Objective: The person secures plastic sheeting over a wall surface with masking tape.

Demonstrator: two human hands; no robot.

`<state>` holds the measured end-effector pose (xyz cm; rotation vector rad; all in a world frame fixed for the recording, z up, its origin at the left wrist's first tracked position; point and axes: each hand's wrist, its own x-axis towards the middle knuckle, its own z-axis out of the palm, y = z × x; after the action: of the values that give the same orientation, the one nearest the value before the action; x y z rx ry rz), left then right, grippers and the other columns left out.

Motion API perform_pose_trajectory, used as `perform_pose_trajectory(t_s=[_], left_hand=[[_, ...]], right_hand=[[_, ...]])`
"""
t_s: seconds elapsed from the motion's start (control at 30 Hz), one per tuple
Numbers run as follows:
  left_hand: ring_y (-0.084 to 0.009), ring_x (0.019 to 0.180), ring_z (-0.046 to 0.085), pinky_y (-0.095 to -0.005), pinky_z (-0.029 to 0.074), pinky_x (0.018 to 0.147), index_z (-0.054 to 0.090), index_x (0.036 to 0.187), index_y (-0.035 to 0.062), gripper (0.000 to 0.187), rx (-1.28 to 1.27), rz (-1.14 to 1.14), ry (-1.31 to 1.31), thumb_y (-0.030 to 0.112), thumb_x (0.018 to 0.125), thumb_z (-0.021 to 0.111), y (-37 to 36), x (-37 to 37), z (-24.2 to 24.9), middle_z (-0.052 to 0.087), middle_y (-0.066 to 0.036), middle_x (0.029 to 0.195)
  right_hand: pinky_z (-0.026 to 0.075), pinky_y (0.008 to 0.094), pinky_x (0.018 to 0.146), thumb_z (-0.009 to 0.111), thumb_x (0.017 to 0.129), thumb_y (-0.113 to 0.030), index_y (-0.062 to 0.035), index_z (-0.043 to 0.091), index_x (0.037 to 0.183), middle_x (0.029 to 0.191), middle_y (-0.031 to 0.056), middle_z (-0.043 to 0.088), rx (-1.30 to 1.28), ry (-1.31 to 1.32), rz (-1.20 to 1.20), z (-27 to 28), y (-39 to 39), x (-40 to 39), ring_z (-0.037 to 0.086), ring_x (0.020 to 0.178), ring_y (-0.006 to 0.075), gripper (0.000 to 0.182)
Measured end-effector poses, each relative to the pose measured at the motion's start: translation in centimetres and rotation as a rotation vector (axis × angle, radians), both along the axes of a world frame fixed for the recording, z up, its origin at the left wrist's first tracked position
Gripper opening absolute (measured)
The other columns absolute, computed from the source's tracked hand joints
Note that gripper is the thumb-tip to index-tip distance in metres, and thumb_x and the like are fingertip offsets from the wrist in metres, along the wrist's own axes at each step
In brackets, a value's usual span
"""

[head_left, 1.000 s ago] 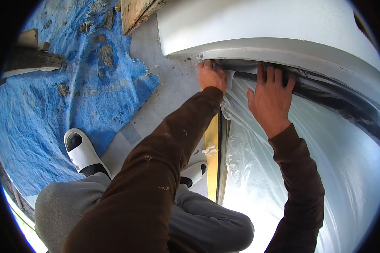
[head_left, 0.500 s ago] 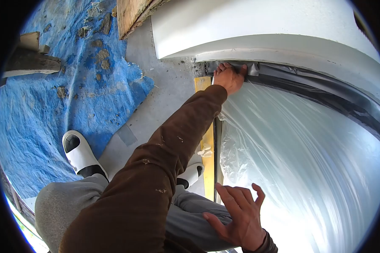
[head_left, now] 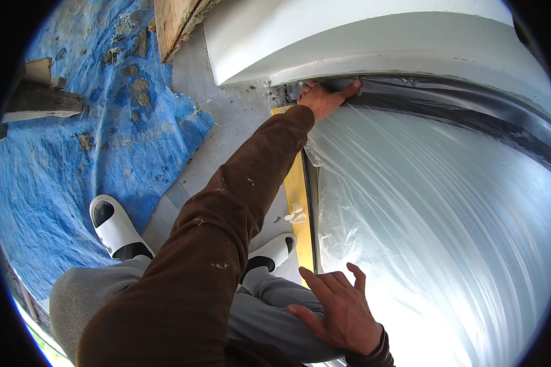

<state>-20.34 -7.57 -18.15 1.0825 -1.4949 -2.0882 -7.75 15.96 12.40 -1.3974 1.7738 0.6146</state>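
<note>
My left hand (head_left: pixel 326 99) reaches to the upper end of the window. Its thumb is stretched out to the right along a black strip (head_left: pixel 410 105), while its other fingers press at the strip's left end, their tips partly hidden. Below the strip, clear plastic film (head_left: pixel 410 183) spreads over the pane in long creases. Over the film's lower left part hovers my right hand (head_left: pixel 346 312), fingers apart and slightly bent, holding nothing. A yellow strip (head_left: pixel 297 189) runs down beside the dark frame edge.
A white curved wall (head_left: pixel 361 37) borders the black strip. Blue sheeting (head_left: pixel 55 177), stained and torn, covers ground at the left. Wooden pieces (head_left: pixel 49 101) lie at the far left, and a wooden board (head_left: pixel 177 24) stands at the top. My white shoes (head_left: pixel 113 226) are on the ground.
The view has shifted slightly. My left thumb now reaches further out from its fingers along the black strip. My right hand remains spread over the film.
</note>
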Motion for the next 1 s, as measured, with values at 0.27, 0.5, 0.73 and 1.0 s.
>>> perform_pose_trajectory(t_s=[0.27,0.5,0.73,1.0], left_hand=[[-0.0401,0.140,0.019,-0.0398,0.018,0.114,0.015,0.142,-0.0110,0.126,0.047,0.055,0.106,0.084,0.067,0.051,-0.2,0.1,0.1,0.021,-0.031,0.148],[-0.0430,0.141,0.012,-0.0448,0.014,0.114,0.003,0.145,-0.0117,0.140,0.156,0.159,0.123,0.088,0.060,0.053,0.0,0.2,1.0,0.012,-0.033,0.150],[-0.0417,0.142,0.011,-0.0520,0.008,0.113,0.008,0.148,-0.0046,0.132,0.156,0.187,0.209,0.084,0.062,0.055,0.3,0.3,0.8,0.013,-0.030,0.151],[-0.0379,0.141,0.020,-0.0453,0.015,0.114,0.025,0.146,-0.0015,0.119,0.149,0.162,0.291,0.079,0.065,0.060,0.9,1.8,1.1,0.026,-0.030,0.147]], right_hand=[[0.023,0.0541,0.103,0.061,0.089,-0.042,-0.0025,0.052,0.127,0.095,0.0091,0.063,-0.038,-0.014,0.014,0.2,0.1,0.4,0.059,0.096,0.0227,0.055],[0.024,0.0540,0.102,0.060,0.090,-0.042,-0.0033,0.051,0.128,0.095,0.0086,0.063,-0.028,-0.024,0.016,0.3,0.4,0.3,0.059,0.095,0.0226,0.055],[0.024,0.0529,0.102,0.060,0.090,-0.042,-0.0036,0.050,0.129,0.093,0.0083,0.063,-0.042,-0.042,0.025,0.5,0.6,-0.1,0.059,0.094,0.0221,0.056],[0.024,0.0554,0.104,0.063,0.087,-0.046,-0.0049,0.053,0.127,0.094,0.0101,0.065,-0.078,-0.033,0.006,0.5,0.7,-0.1,0.061,0.094,0.0241,0.059]])
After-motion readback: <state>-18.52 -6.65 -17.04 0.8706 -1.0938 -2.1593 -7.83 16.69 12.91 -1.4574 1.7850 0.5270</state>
